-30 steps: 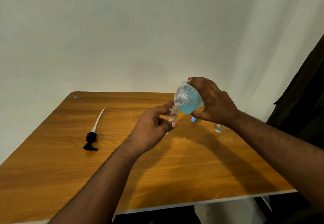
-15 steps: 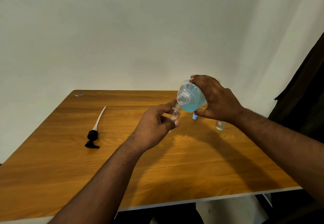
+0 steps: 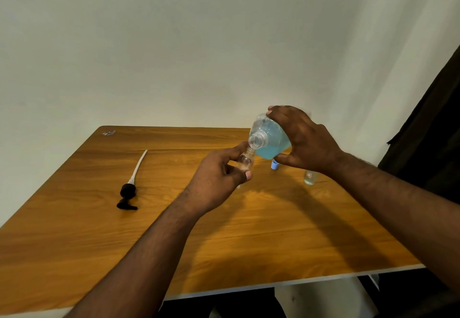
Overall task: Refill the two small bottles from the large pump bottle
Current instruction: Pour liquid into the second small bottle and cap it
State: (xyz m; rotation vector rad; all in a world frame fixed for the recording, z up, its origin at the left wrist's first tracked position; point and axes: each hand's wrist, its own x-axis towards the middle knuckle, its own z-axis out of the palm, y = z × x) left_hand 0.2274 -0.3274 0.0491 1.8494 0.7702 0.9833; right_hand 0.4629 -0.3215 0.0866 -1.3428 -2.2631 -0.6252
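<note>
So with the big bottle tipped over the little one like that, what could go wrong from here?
1. The large bottle's open neck is far wider than the small bottle's mouth, so blue liquid could overshoot onto the left hand or the table.
2. The right hand alone holds the tilted bottle; a slip could dump liquid fast.
3. The second small bottle stands under the right wrist and could be knocked over.

The tabletop (image 3: 224, 243) lies open along its near edge and across its middle, with room to pass there. Toward the left edge the pump head (image 3: 128, 193) lies with its tube pointing at the far edge. Near the right edge, a small blue cap (image 3: 274, 164) and a small clear bottle (image 3: 310, 178) stand close under the right hand (image 3: 303, 141). Both hands are raised above the far middle, the left hand (image 3: 219, 178) beside it. A small scrap (image 3: 108, 132) sits at the far left corner.
</note>
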